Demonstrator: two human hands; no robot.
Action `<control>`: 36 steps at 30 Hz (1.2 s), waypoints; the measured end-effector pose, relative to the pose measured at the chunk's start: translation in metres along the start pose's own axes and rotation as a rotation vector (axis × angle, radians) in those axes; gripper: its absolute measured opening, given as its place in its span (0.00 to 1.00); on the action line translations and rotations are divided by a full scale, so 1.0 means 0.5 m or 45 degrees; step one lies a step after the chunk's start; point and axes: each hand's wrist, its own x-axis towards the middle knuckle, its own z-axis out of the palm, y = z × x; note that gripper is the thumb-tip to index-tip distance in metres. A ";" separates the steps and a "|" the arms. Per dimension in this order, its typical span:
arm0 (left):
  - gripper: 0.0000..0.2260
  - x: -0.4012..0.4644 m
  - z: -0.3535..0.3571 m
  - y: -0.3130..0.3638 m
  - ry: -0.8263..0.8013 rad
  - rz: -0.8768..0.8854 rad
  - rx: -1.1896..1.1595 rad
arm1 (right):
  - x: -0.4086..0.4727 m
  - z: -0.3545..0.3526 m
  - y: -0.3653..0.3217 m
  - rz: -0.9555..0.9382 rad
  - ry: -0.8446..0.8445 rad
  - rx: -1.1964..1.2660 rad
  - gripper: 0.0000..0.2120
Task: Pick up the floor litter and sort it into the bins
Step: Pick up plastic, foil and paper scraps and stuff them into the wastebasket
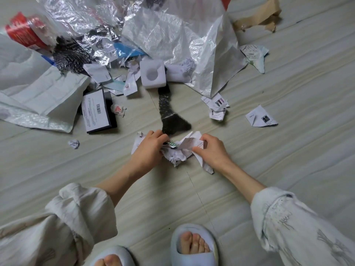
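1. Paper wad [177,153]: crumpled white scraps, some printed, a green-striped bit in the middle. It sits on the floor [288,93], pale, ridged and matte, between my hands.
2. My left hand [148,148]: fingers curled, pinching the wad's left edge. A flat slip pokes out underneath it.
3. My right hand [213,150]: fingers and thumb curled round the wad's right side, torn strips hanging below.
4. Just beyond the wad: a black speckled fabric piece [171,116], flared at the near end, touching or nearly touching my left fingertips.
5. Further out: white foam block [152,75] with a round recess, crinkled silver foil sheet [192,41], flat black box [99,111] with barcode label, and a small paper ball [74,144] lying loose to the left.
6. Torn receipts [218,108] lie right of the fabric, well apart from my hands.
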 end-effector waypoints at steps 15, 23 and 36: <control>0.14 -0.060 -0.033 -0.038 0.169 -0.061 -0.210 | 0.094 -0.106 -0.047 -0.085 0.141 -0.333 0.39; 0.15 -0.065 -0.045 -0.057 0.178 -0.060 -0.185 | 0.197 -0.108 -0.063 0.217 0.051 -0.593 0.28; 0.18 -0.057 -0.075 -0.053 0.147 -0.167 -0.186 | 0.188 -0.101 -0.040 0.005 0.241 -0.813 0.18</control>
